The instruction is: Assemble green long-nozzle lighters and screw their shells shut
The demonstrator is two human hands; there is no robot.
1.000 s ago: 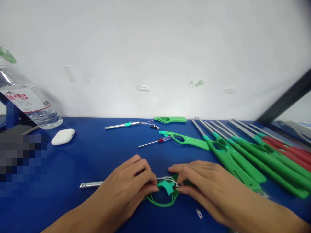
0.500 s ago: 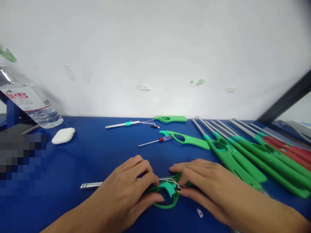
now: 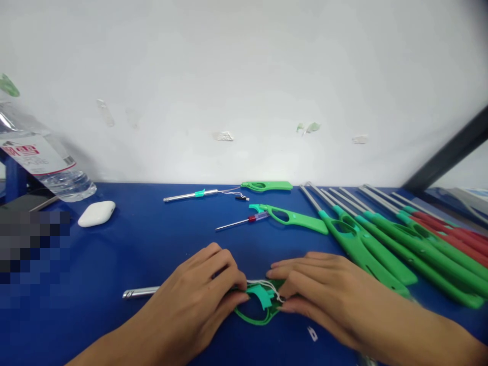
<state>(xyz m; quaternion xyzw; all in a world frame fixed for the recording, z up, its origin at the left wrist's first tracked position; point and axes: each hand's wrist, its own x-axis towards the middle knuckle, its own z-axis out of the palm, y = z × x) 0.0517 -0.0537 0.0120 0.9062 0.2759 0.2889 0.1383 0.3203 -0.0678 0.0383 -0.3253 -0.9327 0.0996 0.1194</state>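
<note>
A green lighter shell [image 3: 254,319] lies on the blue table [image 3: 152,244] near me, with a teal trigger piece [image 3: 262,295] and thin white wires [image 3: 263,282] in it. Its metal tube [image 3: 139,293] sticks out to the left. My left hand [image 3: 200,290] presses down on the tube end of the shell, fingers curled and pinched at it. My right hand [image 3: 318,290] covers the handle end, fingertips closed on the wires and the shell.
Two partly built green lighters [image 3: 290,218] [image 3: 267,186] lie farther back with loose tubes. A row of several finished green and red lighters [image 3: 385,239] fills the right. A white earbud case [image 3: 96,213] and a water bottle [image 3: 41,162] sit at left. A small white clip [image 3: 312,333] lies near my right wrist.
Both hands stay on the shell with only slight finger shifts; my right fingertips drew back a little to the right. Nothing else moved.
</note>
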